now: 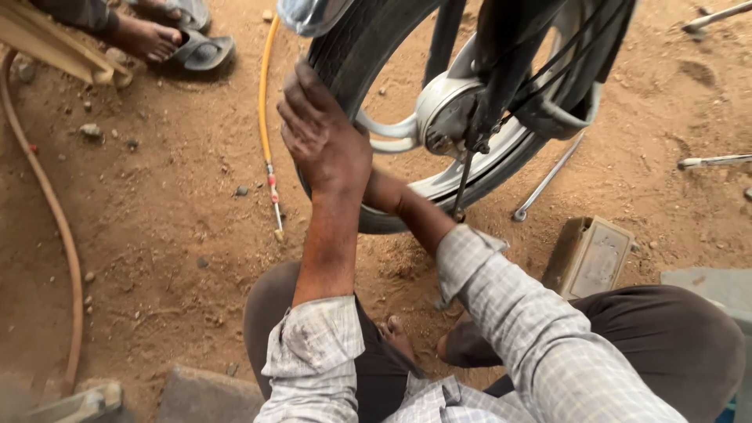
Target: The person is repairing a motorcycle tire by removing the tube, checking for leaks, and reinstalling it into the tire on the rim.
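- Our left hand (325, 137) lies flat on the black tyre (356, 55) of the motorcycle wheel, at about ten o'clock on the wheel as we see it; its fingers (301, 94) are spread and pressed over the tread, gripping the tyre's curve rather than hanging loose.
- Our left forearm runs straight up from six o'clock to the wrist, sleeve rolled to the elbow, the back of the hand facing us.
- Our right forearm (407, 207) passes from five o'clock under the left wrist toward the bottom of the tyre; the right hand itself is hidden behind the left arm, so we cannot tell what its fingers do.
- The silver hub (442, 110) with its curved spokes sits at two o'clock from our left hand, inside the tyre.
- A yellow hose (266, 117) lies on the dirt ground (172, 235) just at nine o'clock of the tyre, apart from our hand.
- A small tan box (591, 254) rests at four o'clock, near our right knee.
- Another person's sandalled foot (153, 39) shows at eleven o'clock.
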